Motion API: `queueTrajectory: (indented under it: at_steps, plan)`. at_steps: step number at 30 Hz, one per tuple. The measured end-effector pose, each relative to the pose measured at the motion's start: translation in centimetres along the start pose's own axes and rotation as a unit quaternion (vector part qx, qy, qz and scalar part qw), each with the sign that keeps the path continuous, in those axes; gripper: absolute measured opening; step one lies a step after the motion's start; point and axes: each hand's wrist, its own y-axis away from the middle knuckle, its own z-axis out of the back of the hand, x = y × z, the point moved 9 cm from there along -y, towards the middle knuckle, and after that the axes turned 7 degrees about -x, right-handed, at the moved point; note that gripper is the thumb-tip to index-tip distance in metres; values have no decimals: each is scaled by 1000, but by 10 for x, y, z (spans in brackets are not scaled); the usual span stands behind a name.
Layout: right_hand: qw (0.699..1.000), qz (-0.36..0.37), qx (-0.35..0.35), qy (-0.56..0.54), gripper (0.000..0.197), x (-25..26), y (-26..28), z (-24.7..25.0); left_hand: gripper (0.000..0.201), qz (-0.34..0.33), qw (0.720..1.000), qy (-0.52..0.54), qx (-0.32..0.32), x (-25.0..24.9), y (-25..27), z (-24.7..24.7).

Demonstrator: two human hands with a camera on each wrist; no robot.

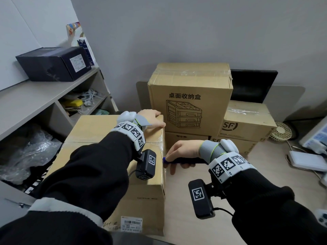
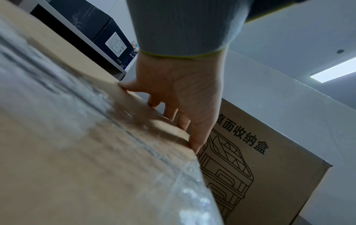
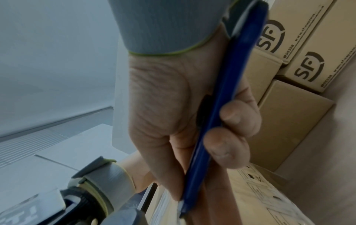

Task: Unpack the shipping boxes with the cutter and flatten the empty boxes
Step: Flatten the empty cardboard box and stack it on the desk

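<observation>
A large taped cardboard box [image 1: 99, 131] stands on the desk at the front left. My left hand [image 1: 152, 119] lies on its far right top corner, fingers [image 2: 185, 120] bent over the far edge and thumb along the top. My right hand [image 1: 182, 152] grips a blue cutter [image 1: 184, 160] beside the box. The cutter's tip [image 1: 164, 159] meets the taped seam on the box's right top edge. In the right wrist view the cutter [image 3: 221, 106] runs down through my curled fingers [image 3: 231, 137], its short blade out.
A tall box [image 1: 191, 96] printed with a drawer unit stands behind, with SF boxes [image 1: 247, 124] beside and under it. A grey shelf [image 1: 40, 96] at the left carries a dark box [image 1: 54, 63]. A small fan [image 1: 281, 133] and white devices [image 1: 306, 160] sit at the right.
</observation>
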Motion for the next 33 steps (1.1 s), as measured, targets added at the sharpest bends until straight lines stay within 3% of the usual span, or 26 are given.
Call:
queueTrajectory:
  at_steps: [2,5,11,16,24,30,33]
  plan:
    - [1000,-5,-22,10,23,-4,2,9,70,-1,1000,1,1,1,0,-3]
    - [994,-10,-112,4,21,-7,4,36,72,-5,1000,28,10,6,1,-8]
    - [964,86,-240,-70,23,30,6,62,57,9,971,229,-59,38,12,21]
    - [964,143,-223,-24,19,91,-15,36,43,105,959,212,-156,130,48,53]
    - [962,184,-180,91,19,181,-63,-26,61,294,932,160,-141,258,141,44]
    - [949,195,-165,187,26,223,-102,-74,63,303,922,219,-104,274,175,20]
    - [940,193,-177,217,26,233,-115,-83,35,292,922,219,-127,276,175,19]
